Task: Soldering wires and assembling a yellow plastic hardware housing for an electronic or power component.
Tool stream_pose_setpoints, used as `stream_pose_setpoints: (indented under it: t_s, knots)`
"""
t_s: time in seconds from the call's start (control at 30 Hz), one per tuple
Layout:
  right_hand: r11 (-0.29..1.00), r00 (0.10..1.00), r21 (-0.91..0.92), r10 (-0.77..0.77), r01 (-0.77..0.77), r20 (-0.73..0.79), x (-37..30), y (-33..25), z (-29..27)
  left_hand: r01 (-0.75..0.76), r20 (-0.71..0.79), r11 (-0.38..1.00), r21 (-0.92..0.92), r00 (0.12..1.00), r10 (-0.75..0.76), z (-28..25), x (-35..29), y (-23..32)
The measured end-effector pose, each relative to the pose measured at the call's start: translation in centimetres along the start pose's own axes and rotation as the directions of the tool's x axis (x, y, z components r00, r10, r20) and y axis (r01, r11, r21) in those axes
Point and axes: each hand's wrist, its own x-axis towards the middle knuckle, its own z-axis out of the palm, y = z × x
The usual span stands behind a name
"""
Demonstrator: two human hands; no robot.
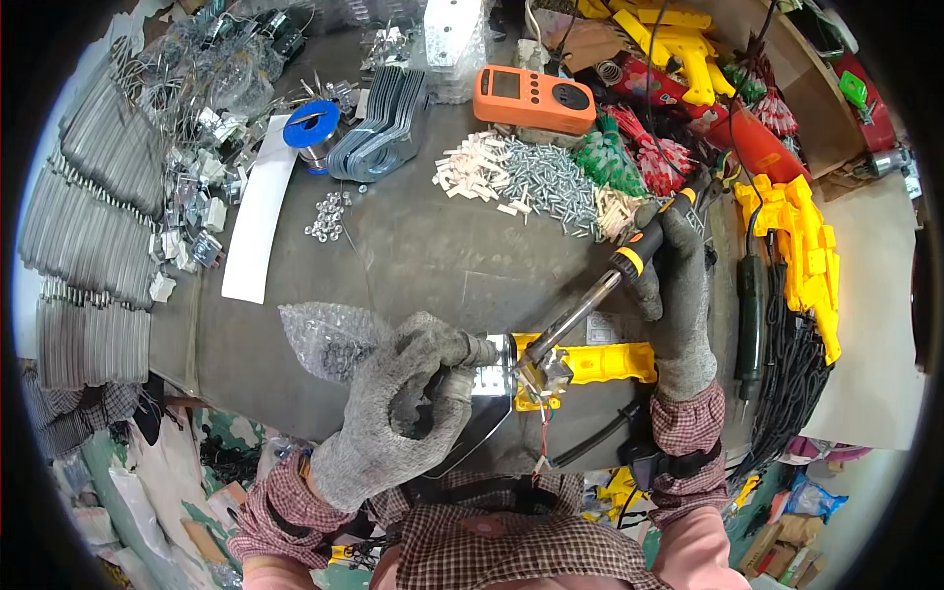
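Observation:
In a grey knitted glove, my left hand (398, 408) is closed, its fingertips pinching the left end of a silver perforated metal part (495, 382). Whether a thin wire is also in those fingers I cannot make out. My right hand (680, 305), gloved too, grips a soldering iron (588, 303) by its black and yellow handle. The iron's metal barrel slants down to the left, its tip at a small metal piece (553, 372) beside the perforated part. Under these lies a yellow plastic gun-shaped housing half (615, 363). Thin coloured wires (545, 442) hang from the assembly.
A clear plastic bag (334, 339) lies left of my left hand. Farther back are loose screws (551, 182), an orange meter (534, 98), a blue solder spool (311, 126) and bent metal brackets (382, 128). Yellow housings (801, 246) and black cables (787, 393) are at the right.

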Motion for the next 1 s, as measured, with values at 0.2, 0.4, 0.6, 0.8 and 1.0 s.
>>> stream_pose_setpoints:
  t_s: [0.2, 0.4, 0.6, 0.8, 1.0]
  knots:
    - [1.0, 1.0, 0.021, -0.007, 0.007, 0.013, 0.1, 0.2, -0.1, 0.034, 0.031, 0.995, 0.09, 0.999, -0.037, 0.1, 0.3, 0.8]
    - [0.999, 0.998, 0.032, 0.024, -0.023, -0.058, -0.1, -0.2, 0.7, 0.059, 0.017, 0.986, 0.153, 0.998, -0.063, 0.2, 0.3, 1.0]
    - [0.999, 0.997, 0.016, -0.04, 0.039, 0.062, -0.1, 0.0, 0.1, -0.029, 0.066, 0.973, 0.229, 0.998, 0.014, 0.3, 0.7, 0.8]
    - [0.997, 0.989, 0.025, -0.08, 0.077, 0.127, -0.2, -0.2, 0.3, -0.228, -0.028, 0.83, 0.509, 0.959, 0.281, -1.3, -0.1, 1.1]
    - [0.995, 0.999, -0.091, -0.047, 0.045, -0.013, -0.9, -1.2, 0.3, -0.013, -0.175, 0.875, 0.484, 0.978, 0.111, 0.7, -2.8, 3.4]
